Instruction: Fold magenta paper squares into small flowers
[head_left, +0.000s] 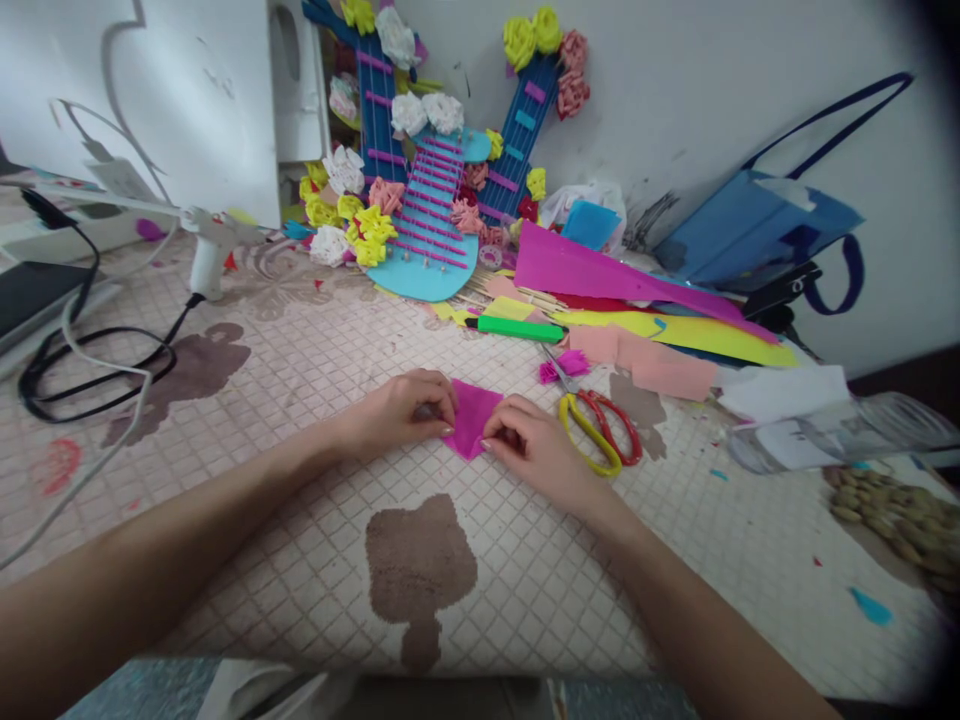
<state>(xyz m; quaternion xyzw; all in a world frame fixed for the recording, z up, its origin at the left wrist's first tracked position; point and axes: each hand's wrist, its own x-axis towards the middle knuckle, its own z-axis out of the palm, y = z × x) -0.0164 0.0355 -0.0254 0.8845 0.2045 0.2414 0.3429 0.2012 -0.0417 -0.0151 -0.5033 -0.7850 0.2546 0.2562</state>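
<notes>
A small piece of magenta paper [472, 418] is stretched between my two hands, just over the patterned tablecloth [540, 560]. My left hand [411, 405] pinches its left edge between thumb and fingers. On the opposite side, my right hand [534, 445] grips the right edge in the same way. Scissors [592, 432] with yellow and red handles lie beside my right hand, blades pointing away. Close to their tips sits a crumpled magenta paper piece [564, 366]. A bright green marker [517, 328] lies farther back.
Decorated cardboard shapes [431, 215] with paper flowers lean on the wall. Coloured paper sheets [622, 275] pile up at the back right. A glue gun [208, 250] and a black cable [97, 370] occupy the left. A clear bottle [795, 440] lies on the right near nuts [892, 510].
</notes>
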